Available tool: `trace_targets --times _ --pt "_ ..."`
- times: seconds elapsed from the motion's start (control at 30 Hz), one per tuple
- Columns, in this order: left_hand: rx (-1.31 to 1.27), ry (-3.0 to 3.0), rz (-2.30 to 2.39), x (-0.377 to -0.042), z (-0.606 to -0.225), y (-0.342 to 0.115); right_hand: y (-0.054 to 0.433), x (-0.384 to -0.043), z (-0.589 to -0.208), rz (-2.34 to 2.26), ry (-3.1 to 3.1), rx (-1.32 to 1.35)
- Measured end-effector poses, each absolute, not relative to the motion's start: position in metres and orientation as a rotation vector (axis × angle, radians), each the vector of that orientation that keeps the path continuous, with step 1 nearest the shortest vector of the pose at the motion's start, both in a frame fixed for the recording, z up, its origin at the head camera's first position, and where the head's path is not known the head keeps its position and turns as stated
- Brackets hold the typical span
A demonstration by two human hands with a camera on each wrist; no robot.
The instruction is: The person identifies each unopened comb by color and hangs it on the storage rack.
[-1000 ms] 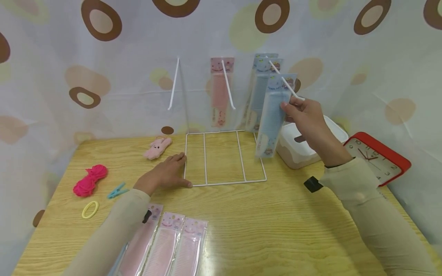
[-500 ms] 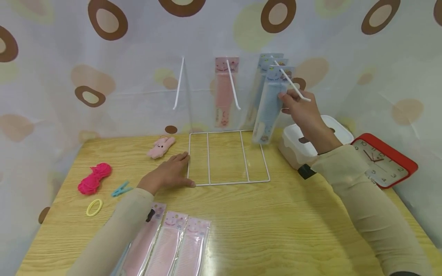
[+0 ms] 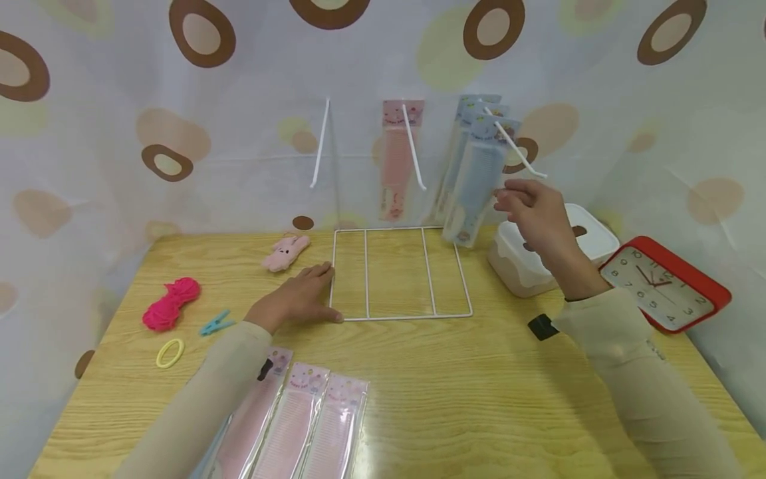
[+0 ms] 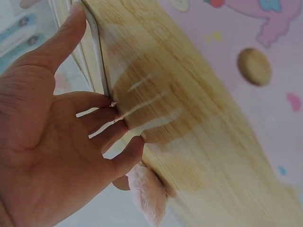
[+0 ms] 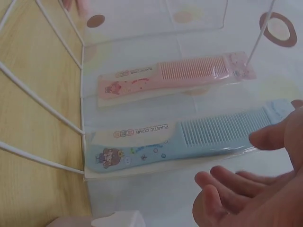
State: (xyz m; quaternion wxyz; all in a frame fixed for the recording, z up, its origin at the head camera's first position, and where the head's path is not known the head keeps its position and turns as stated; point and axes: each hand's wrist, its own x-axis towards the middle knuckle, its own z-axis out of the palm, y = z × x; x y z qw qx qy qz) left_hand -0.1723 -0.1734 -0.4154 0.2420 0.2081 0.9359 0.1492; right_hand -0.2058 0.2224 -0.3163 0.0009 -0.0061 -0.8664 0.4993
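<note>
My right hand (image 3: 541, 219) is just right of the blue packaged combs, its fingers loosely bent and holding nothing. Several blue comb packs, the front one (image 3: 477, 183) nearest me, hang from the right white hook (image 3: 519, 148). In the right wrist view, thumb and fingers are spread beside the blue comb (image 5: 208, 137). A pink packaged comb (image 3: 397, 156) hangs on the middle hook (image 3: 414, 148); the left hook (image 3: 320, 143) is bare. My left hand (image 3: 296, 298) rests at the left edge of the wire rack's base (image 3: 407, 318), fingers extended and fingertips on the table by the wire (image 4: 100, 56).
Pink comb packs (image 3: 287, 426) lie near my left forearm, partly over something blue. Left of them are a yellow ring (image 3: 170, 342), a blue clip (image 3: 217, 323), pink yarn (image 3: 171, 304) and a pink plush (image 3: 286, 253). At right stand a white lidded box (image 3: 520, 269) and a red clock (image 3: 706, 273).
The front blue comb pack has slid back along the right hook toward the others. My right hand has let go of it and drawn away to the right. The left hand stays in place.
</note>
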Motion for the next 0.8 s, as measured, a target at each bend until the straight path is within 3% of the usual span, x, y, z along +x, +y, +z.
trace_targets --times 0.17,0.37,0.6,0.8 --pt "0.573 2.567 0.398 -0.172 -0.414 -0.172 0.218 -0.182 -0.331 1.42 -2.747 0.027" --pt "0.577 2.572 0.419 -0.17 -0.416 -0.173 0.21 -0.153 -0.373 1.237 -2.928 0.284" --pt "0.572 2.572 0.453 -0.168 -0.418 -0.174 0.21 -0.154 -0.423 0.931 -3.103 0.629" --pt "0.579 2.563 0.471 -0.171 -0.417 -0.175 0.214 -0.155 -0.443 0.802 -3.222 0.619"
